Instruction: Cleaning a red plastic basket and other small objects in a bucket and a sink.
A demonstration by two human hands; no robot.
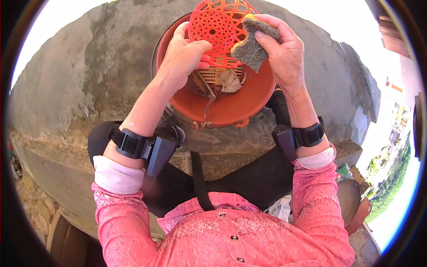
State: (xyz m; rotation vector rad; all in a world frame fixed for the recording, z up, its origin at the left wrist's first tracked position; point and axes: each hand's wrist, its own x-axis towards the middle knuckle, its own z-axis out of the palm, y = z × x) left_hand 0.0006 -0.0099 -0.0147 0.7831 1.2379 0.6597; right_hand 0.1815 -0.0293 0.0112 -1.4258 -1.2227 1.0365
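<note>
A red openwork plastic basket point(213, 31) is held tilted over an orange-red plastic bucket point(223, 106). My left hand point(186, 55) grips its left rim side, with the thumb on the lattice. In my right hand point(283, 46) is a worn grey and yellow scouring sponge point(252, 50), folded at the top and touching the basket's right side. Inside the bucket lie a slatted bamboo piece point(213, 76), a crumpled fibrous scrap point(230, 81) and a thin wooden strip point(204, 85). The bucket's contents are partly hidden by the basket and my left hand.
The bucket stands on a stained concrete ledge point(123, 56), its wire handle hanging at the near side. My legs are spread around it. At lower right are a round metal pan point(348, 200), a reddish container point(362, 217) and a crumpled white plastic bag point(282, 208).
</note>
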